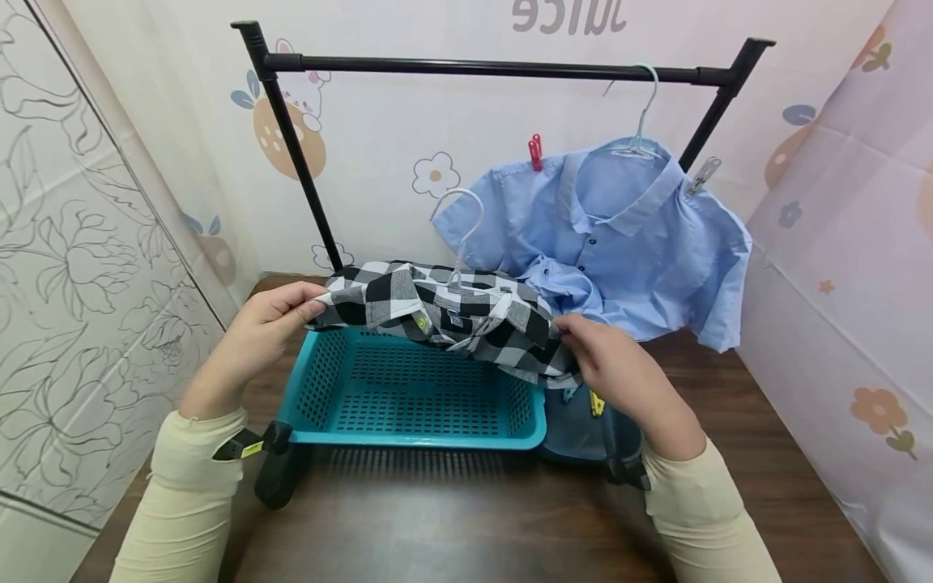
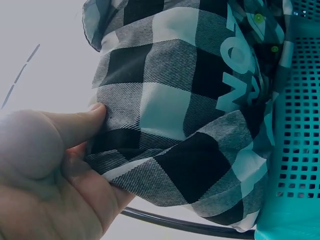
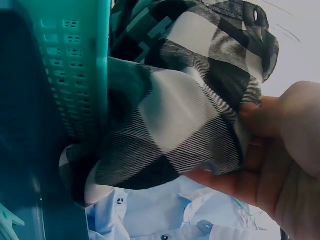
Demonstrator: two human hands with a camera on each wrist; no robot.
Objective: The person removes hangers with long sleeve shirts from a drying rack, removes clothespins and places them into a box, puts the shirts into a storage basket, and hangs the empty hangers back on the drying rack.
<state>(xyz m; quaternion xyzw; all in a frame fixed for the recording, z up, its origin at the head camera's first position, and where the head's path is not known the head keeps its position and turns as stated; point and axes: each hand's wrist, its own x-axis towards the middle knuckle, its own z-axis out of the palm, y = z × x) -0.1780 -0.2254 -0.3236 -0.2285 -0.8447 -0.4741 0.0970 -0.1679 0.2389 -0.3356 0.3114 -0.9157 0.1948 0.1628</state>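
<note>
A black, white and grey checked shirt (image 1: 379, 295) is held up above the rear part of a teal basket (image 1: 415, 441). Its collar faces up, and the white hook of a hanger (image 1: 470, 231) rises out of it. My left hand (image 1: 266, 332) pinches the shirt's left shoulder between thumb and fingers; the left wrist view shows the thumb on top of the cloth. At the other shoulder, my right hand (image 1: 612, 364) pinches the fabric the same way. White lettering (image 2: 235, 60) shows on the shirt in the left wrist view.
Behind stands a black rack (image 1: 466, 68). From its bar hangs a light blue shirt (image 1: 634, 251) on a pale hanger, with a red clip (image 1: 535, 152) and a grey clip (image 1: 704, 174) at its shoulders. A dark blue bin (image 1: 572, 433) with a yellow clip (image 1: 597, 404) sits right of the basket.
</note>
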